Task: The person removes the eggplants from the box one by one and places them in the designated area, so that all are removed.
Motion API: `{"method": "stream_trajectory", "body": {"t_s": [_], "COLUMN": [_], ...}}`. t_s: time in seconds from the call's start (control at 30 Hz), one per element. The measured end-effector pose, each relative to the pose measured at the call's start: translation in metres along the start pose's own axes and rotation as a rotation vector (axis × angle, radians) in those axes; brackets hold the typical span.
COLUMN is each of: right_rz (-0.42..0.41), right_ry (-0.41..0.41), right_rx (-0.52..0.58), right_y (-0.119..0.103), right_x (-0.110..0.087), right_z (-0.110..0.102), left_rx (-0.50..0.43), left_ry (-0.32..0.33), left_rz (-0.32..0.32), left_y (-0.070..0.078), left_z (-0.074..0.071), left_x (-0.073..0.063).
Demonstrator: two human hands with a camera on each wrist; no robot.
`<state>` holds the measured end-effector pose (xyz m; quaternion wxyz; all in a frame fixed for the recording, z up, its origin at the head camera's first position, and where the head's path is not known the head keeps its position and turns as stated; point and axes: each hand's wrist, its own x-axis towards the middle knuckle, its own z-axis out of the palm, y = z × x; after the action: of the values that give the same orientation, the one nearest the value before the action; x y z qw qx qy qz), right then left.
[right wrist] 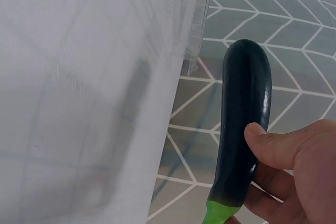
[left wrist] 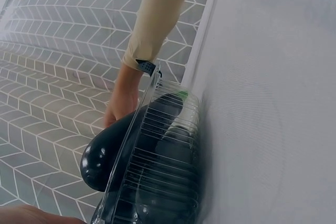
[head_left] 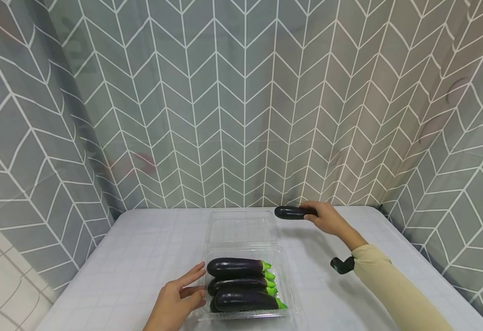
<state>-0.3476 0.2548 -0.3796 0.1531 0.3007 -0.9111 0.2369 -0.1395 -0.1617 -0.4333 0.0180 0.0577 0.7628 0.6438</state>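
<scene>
My right hand (head_left: pixel 325 218) grips a dark purple eggplant (head_left: pixel 289 213) near its stem end, above the far right part of the table. In the right wrist view the thumb lies along this eggplant (right wrist: pixel 244 108), and its green stem points down past the fingers. A clear plastic clamshell box (head_left: pixel 286 262) stands at the near middle with its lid folded back. Inside lie several eggplants (head_left: pixel 241 299), stacked, green stems to the right. My left hand (head_left: pixel 178 296) is at the box's left side, its fingertips right at the wall and its thumb below them.
The raised clear lid (head_left: pixel 241 230) extends behind the box on the white tablecloth (head_left: pixel 150 248). A grey curtain (head_left: pixel 233 115) with a white zigzag pattern surrounds the table at the back and sides. A black wrist device (head_left: pixel 342 265) sits at the right sleeve.
</scene>
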Motion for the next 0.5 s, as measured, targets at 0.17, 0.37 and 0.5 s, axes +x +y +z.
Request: {"method": "stream_trajectory", "body": {"t_s": [0.17,0.37,0.5], "right_rz": [0.012,0.021,0.028], "right_ry": [-0.008,-0.006,-0.007], "right_rx": [0.004,0.01,0.013], "right_y": [0.005,0.011,0.014], "right_x": [0.002,0.004,0.006], "right_z": [0.001,0.006,0.009], "left_rx": [0.001,0.001,-0.001], "left_ry": [0.005,0.01,0.009], "left_rz": [-0.004,-0.012,-0.009], "left_y": [-0.001,-0.001,-0.001], "left_z": [0.0,0.0,0.001], "left_x": [0.001,0.002,0.001]}}
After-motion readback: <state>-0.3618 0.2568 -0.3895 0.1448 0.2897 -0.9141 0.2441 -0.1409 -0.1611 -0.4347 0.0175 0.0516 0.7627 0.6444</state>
